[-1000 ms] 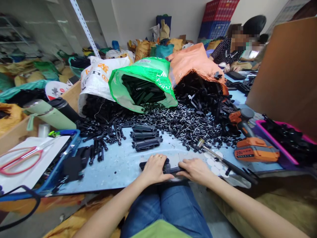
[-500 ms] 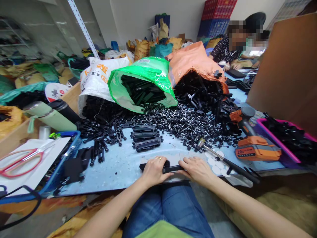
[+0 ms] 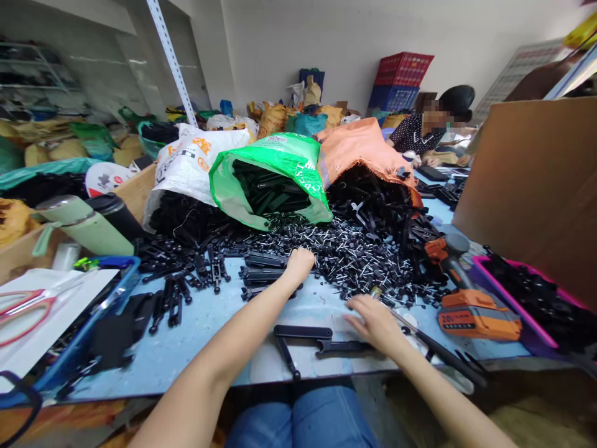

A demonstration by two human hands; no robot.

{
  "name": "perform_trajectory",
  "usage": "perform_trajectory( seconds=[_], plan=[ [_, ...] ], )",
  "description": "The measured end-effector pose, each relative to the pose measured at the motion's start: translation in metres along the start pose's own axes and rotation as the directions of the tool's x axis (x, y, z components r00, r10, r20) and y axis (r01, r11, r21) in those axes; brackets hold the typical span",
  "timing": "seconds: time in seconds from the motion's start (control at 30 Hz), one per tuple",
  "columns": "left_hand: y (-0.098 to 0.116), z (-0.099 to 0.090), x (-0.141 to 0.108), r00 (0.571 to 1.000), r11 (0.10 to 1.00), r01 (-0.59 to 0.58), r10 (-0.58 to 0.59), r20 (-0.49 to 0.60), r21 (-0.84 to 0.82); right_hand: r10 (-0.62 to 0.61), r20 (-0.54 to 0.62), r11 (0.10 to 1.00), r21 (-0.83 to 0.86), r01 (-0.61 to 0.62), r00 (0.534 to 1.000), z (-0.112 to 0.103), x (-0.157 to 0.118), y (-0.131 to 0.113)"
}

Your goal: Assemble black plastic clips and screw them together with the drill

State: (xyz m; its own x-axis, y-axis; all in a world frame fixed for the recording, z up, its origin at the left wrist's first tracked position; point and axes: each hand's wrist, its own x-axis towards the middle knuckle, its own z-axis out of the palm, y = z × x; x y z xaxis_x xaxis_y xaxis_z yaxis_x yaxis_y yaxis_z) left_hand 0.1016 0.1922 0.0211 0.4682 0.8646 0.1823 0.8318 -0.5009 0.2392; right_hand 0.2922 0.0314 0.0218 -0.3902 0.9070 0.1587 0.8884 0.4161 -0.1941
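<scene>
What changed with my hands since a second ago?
Your left hand let go of the black hinged part and reached forward to the screw pile. Your right hand shifted forward, nearer the hammer. The orange drill and green bag stayed put.

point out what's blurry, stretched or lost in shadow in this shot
Head view: scissors soft and stretched at the left edge; head view: black parts at the white bag's mouth merge into dark shadow; head view: pixelation covers the co-worker's face; head view: the jointed black piece keeps a readable outline.
</scene>
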Motion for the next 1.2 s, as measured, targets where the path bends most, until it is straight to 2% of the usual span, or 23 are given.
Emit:
perform_trajectory(
  seconds=[0.07, 0.13, 0.2, 0.27, 0.33, 0.4, 0.47, 0.57, 0.7, 0.8, 0.9, 0.97, 1.07, 1.2],
  plan=[
    [0.001, -0.007, -0.013, 0.999, 1.000, -0.010, 0.010, -0.033, -0.002, 0.052, -0.118, 0.995, -0.082, -0.062, 0.992, -0.006, 0.030, 0.018],
    [-0.001, -0.020, -0.037, 0.997, 1.000, -0.019, 0.018, -0.070, -0.005, 0.112, -0.205, 0.975, -0.166, -0.147, 0.972, -0.009, 0.060, 0.036],
    [-0.005, -0.033, -0.071, 0.990, 0.997, -0.025, 0.015, -0.138, -0.068, 0.146, -0.205, 0.951, -0.240, -0.194, 0.968, -0.008, 0.086, 0.049],
    [-0.011, -0.042, -0.109, 0.974, 0.976, -0.017, -0.033, -0.225, -0.218, 0.152, -0.154, 0.940, -0.284, -0.191, 0.976, -0.006, 0.102, 0.057],
    [-0.016, -0.042, -0.145, 0.962, 0.935, 0.033, -0.125, -0.242, -0.353, 0.147, -0.125, 0.941, -0.287, -0.178, 0.981, -0.004, 0.109, 0.057],
    [-0.019, -0.037, -0.174, 0.959, 0.903, 0.102, -0.200, -0.199, -0.417, 0.151, -0.164, 0.953, -0.237, -0.187, 0.975, -0.004, 0.108, 0.053],
    [-0.021, -0.029, -0.192, 0.960, 0.898, 0.130, -0.220, -0.174, -0.421, 0.154, -0.222, 0.974, -0.132, -0.186, 0.963, -0.007, 0.099, 0.044],
    [-0.022, -0.021, -0.203, 0.964, 0.933, 0.112, -0.185, -0.188, -0.343, 0.145, -0.217, 0.987, 0.095, -0.127, 0.965, -0.013, 0.078, 0.026],
    [-0.022, -0.023, -0.202, 0.985, 0.974, 0.076, -0.107, -0.138, -0.211, 0.071, -0.077, 0.937, 0.348, -0.040, 0.995, -0.020, 0.049, -0.004],
    [-0.017, -0.022, -0.200, 0.997, 0.993, 0.004, -0.013, -0.074, -0.122, 0.018, 0.067, 0.899, 0.436, -0.045, 0.998, -0.023, 0.032, -0.025],
    [-0.011, -0.015, -0.201, 0.997, 0.998, 0.001, -0.006, -0.078, -0.060, 0.001, 0.199, 0.897, 0.433, -0.089, 0.980, -0.024, 0.022, -0.039],
    [-0.010, -0.010, -0.204, 0.995, 0.999, 0.018, -0.022, -0.100, -0.046, -0.001, 0.233, 0.919, 0.385, -0.091, 0.973, -0.025, 0.018, -0.046],
    [-0.010, -0.008, -0.207, 0.993, 0.999, 0.025, -0.029, -0.110, -0.039, -0.063, 0.249, 0.953, 0.302, -0.016, 0.966, -0.026, 0.016, -0.054],
    [-0.008, -0.014, -0.207, 0.993, 0.998, 0.052, -0.053, -0.103, -0.019, -0.154, 0.301, 0.981, 0.157, 0.111, 0.941, -0.028, 0.017, -0.063]
  ],
)
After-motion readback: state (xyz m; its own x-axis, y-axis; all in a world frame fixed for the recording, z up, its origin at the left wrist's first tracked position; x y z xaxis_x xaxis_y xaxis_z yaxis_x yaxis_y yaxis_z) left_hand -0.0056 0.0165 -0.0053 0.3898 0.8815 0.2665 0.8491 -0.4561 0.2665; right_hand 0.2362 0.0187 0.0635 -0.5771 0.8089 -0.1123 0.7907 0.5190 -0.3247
